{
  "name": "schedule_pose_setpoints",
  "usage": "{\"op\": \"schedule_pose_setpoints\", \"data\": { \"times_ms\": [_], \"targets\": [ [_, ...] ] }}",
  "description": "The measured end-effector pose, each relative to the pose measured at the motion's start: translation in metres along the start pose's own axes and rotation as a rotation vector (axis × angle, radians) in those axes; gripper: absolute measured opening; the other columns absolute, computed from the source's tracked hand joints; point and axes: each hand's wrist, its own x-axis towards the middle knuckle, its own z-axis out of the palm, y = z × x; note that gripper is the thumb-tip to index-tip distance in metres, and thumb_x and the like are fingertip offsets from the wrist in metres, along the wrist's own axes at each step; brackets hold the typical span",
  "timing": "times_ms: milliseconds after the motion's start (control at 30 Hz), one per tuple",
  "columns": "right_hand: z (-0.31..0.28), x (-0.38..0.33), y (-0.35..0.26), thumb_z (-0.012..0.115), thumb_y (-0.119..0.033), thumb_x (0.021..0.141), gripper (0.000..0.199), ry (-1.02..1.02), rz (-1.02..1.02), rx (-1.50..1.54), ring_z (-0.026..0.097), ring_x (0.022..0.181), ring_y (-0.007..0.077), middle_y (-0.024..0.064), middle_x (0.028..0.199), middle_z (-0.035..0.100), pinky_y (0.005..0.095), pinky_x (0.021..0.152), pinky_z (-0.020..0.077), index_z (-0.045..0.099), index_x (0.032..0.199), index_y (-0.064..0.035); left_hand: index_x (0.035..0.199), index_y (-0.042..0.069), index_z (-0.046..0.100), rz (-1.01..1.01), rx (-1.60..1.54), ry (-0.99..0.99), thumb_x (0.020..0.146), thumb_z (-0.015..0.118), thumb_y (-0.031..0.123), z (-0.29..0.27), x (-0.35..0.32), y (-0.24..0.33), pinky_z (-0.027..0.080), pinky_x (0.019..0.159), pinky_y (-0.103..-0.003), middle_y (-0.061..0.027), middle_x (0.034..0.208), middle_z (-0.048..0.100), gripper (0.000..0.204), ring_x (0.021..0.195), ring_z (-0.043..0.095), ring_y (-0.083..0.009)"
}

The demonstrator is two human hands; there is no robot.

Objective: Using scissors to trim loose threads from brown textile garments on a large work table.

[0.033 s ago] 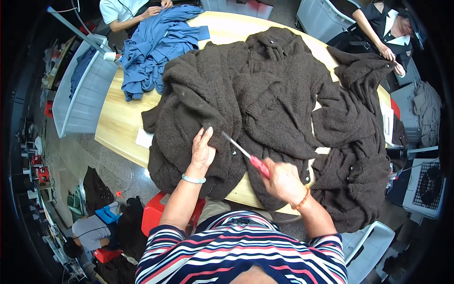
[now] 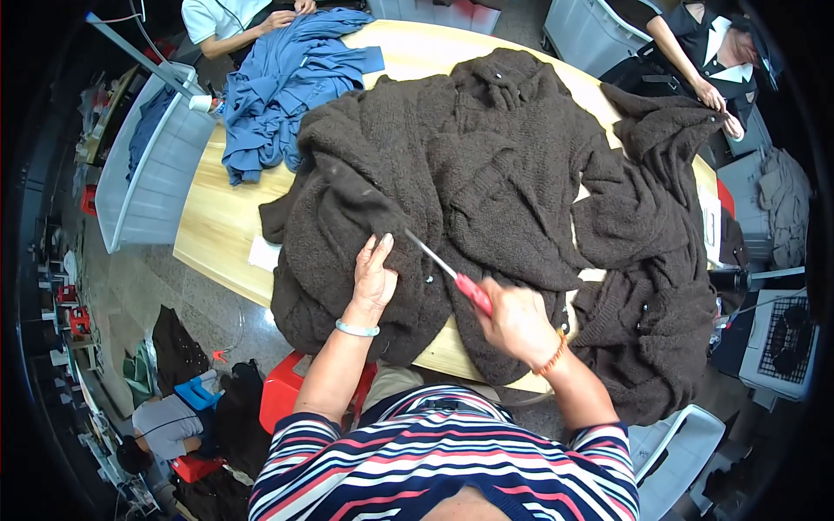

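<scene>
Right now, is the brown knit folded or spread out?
Spread out, bunched not folded: the brown knit sprawls over the table, one part hanging off the near edge. The left hand presses it flat; the right hand holds a red-handled tool.

Short-sleeved top (image 2: 443,464) striped navy, white and red, bare forearms, pale bangle (image 2: 357,329) at left hand (image 2: 373,276), orange bead bracelet (image 2: 552,354) at right hand (image 2: 514,319)

Dark brown knit garment (image 2: 486,174): coarse, fuzzy, matt wool-like cloth. Scissors (image 2: 447,271): bright metal blades, glossy red plastic handle. Table (image 2: 217,221): pale wood, smooth, slight sheen. Blue garment (image 2: 278,87): thin, smooth cloth. Crate (image 2: 156,174): grey plastic.
</scene>
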Motion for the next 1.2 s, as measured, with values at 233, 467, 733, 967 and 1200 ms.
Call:
{"op": "schedule_pose_setpoints", "data": {
  "times_ms": [233,467,733,967,1200],
  "targets": [
    [0.003,0.019,-0.003,0.064,-0.018,0.084,0.016,-0.034,-0.101,-0.045,0.064,0.062,0.0382,0.0186,0.061,0.06,0.0473,0.059,0.0502,0.059,0.091,-0.0048,0.119,0.009,0.06,-0.02,-0.076,0.057,0.092,0.059,0.007,-0.009,-0.005,-0.002,0.04,0.105,-0.041,-0.0043,0.119,0.063,0.027,0.113,0.057,-0.0207],
    [0.006,0.009,0.0,0.065,-0.02,0.083,0.018,-0.087,-0.112,-0.043,0.064,0.061,0.0366,0.0178,0.06,0.06,0.046,0.057,0.0499,0.058,0.09,-0.0045,0.122,0.011,0.06,-0.023,-0.102,0.041,0.093,0.059,0.01,-0.013,-0.013,-0.014,0.038,0.107,-0.043,-0.006,0.123,0.061,0.029,0.118,0.053,-0.0234],
    [0.0,-0.013,0.016,0.065,-0.02,0.084,0.018,-0.271,-0.193,-0.062,0.064,0.058,0.0364,0.018,0.059,0.06,0.0457,0.054,0.0495,0.059,0.09,-0.0036,0.132,0.004,0.051,-0.029,-0.1,-0.069,0.1,0.05,0.029,0.001,-0.022,-0.001,0.034,0.109,-0.04,-0.0084,0.132,0.055,0.04,0.124,0.049,-0.0232],
    [-0.01,-0.004,0.011,0.066,-0.014,0.081,0.021,-0.126,-0.177,0.026,0.063,0.07,0.0355,0.016,0.07,0.061,0.043,0.063,0.0495,0.06,0.099,-0.0057,0.143,0.004,0.037,0.05,-0.085,-0.057,0.098,0.05,0.042,0.006,-0.017,0.047,0.03,0.113,-0.044,-0.0106,0.141,0.048,0.06,0.132,0.042,-0.0269],
    [-0.011,0.012,-0.011,0.065,-0.011,0.081,0.019,-0.038,-0.208,0.079,0.063,0.068,0.0351,0.0156,0.068,0.06,0.0423,0.063,0.0503,0.06,0.098,-0.0055,0.119,-0.001,0.057,0.26,0.001,0.31,0.091,0.068,0.017,0.011,0.012,0.071,0.054,0.084,-0.034,-0.0121,0.115,0.063,0.036,0.098,0.063,-0.0224]
  ]
}}
